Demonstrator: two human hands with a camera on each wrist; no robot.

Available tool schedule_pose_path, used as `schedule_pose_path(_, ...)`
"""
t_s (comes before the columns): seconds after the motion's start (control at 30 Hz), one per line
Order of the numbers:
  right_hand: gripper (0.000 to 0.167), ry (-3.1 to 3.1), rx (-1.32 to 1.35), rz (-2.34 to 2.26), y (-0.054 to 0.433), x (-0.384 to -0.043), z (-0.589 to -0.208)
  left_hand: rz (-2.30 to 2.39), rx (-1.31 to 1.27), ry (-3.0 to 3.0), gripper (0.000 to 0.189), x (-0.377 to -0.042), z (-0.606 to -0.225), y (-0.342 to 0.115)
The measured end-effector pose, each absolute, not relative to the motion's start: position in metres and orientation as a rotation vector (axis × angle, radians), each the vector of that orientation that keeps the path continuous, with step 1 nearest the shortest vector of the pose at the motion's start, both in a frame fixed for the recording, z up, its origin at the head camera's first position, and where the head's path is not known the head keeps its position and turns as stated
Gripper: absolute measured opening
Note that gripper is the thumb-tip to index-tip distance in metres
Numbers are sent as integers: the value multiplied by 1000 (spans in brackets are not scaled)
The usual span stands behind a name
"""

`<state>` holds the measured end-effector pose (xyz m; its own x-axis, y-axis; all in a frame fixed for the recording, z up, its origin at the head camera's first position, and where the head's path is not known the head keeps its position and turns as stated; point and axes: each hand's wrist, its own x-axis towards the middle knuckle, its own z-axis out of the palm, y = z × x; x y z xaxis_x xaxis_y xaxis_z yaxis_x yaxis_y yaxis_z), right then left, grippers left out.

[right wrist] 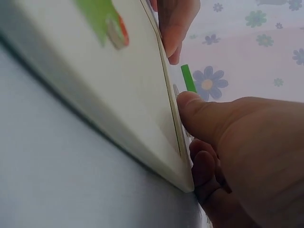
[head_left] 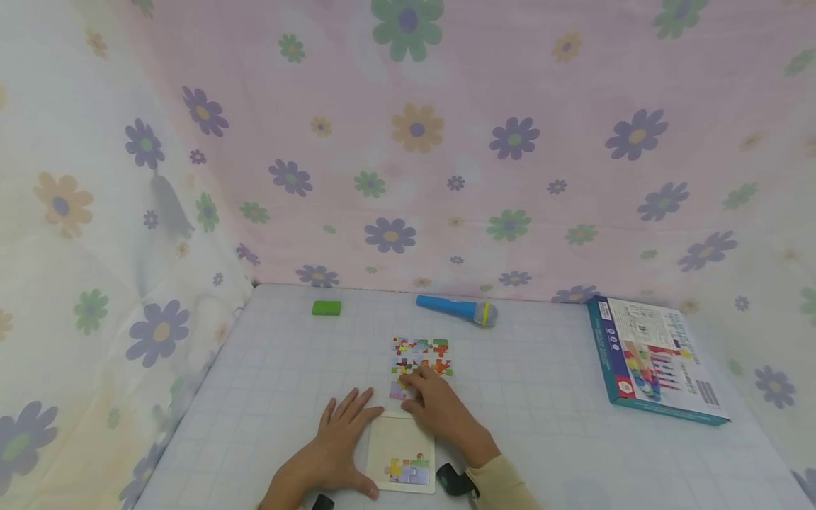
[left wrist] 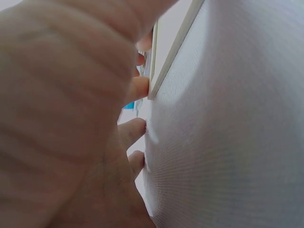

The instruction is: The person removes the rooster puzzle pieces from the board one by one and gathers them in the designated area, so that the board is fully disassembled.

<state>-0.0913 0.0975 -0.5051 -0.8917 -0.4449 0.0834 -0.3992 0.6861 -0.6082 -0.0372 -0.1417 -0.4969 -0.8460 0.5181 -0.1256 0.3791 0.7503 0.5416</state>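
Note:
A shallow off-white puzzle tray lies before me, with several joined puzzle pieces in its lower right corner. My left hand rests at the tray's left side, fingers spread and thumb near the bottom corner. In the left wrist view its fingertips meet the tray's edge and the tabletop. Just beyond the tray are loose colourful puzzle pieces in rows. My right hand reaches over the nearest row, index finger and thumb beside a purple piece; whether it pinches a piece I cannot tell.
A green block lies at the back left, and a blue toy microphone at the back centre. Toward the right lies a flat printed box. Flowered cloth rises behind the white table and along both sides.

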Motion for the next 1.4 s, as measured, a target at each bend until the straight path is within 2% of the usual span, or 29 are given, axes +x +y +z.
schedule_pose_path(0.3, 37, 2760, -704, -989, 100, -74, -498, 739, 666, 2658, 120, -39, -499, -142)
schedule_pose_path(0.63, 44, 2595, -775, -925, 107, -30, -491, 739, 678, 2654, 121, -38, -503, -144)
schedule_pose_path(0.77, 42, 2553, -763, -862, 106, -18, -492, 761, 674, 2643, 121, -38, -502, -144)
schedule_pose_path(1.03, 33, 2544, -707, -803, 98, -8, -487, 771, 682, 2644, 121, -38, -502, -144)
schedule_pose_path(1.4, 30, 2553, -707, -831, 96, -6, -486, 770, 674, 2632, 121, -39, -504, -145)
